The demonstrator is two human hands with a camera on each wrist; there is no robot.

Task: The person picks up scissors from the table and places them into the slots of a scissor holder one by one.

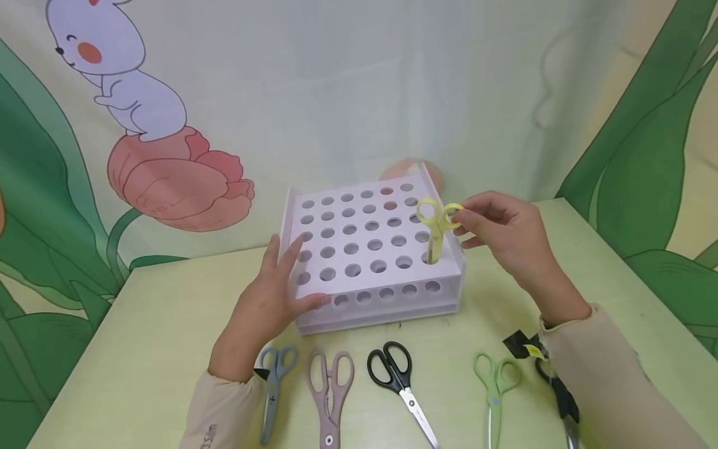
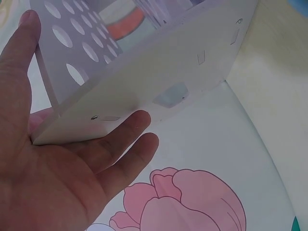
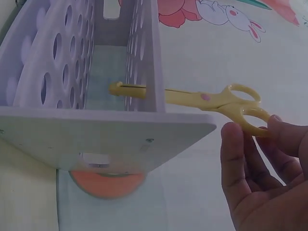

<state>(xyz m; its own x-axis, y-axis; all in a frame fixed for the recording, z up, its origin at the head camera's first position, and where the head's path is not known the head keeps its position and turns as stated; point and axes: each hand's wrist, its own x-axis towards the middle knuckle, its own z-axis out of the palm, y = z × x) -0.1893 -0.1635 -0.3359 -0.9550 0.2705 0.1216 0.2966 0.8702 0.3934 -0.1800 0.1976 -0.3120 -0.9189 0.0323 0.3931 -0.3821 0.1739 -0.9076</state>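
A white rack point(image 1: 359, 319) with rows of round holes stands on the table. My left hand point(image 1: 260, 305) holds its near left corner, thumb against the front and fingers spread over the top and side. In the left wrist view, two fingers of that hand point(image 2: 62, 173) lie along the outer face of the side panel. My right hand point(image 1: 518, 240) pinches one handle loop of small yellow scissors point(image 1: 435, 234) between thumb and fingers. In the right wrist view, the blade end of the scissors point(image 3: 183, 97) passes through a hole in the top panel, its tip inside the rack.
Along the near table edge lie blue-grey scissors point(image 1: 272, 390), mauve kitchen scissors point(image 1: 330, 405), black-handled scissors point(image 1: 399, 379) and green scissors point(image 1: 493, 393). Another black pair point(image 1: 563, 396) is partly covered by the right sleeve point(image 1: 611, 368). A printed cloth point(image 1: 348, 81) hangs behind the table.
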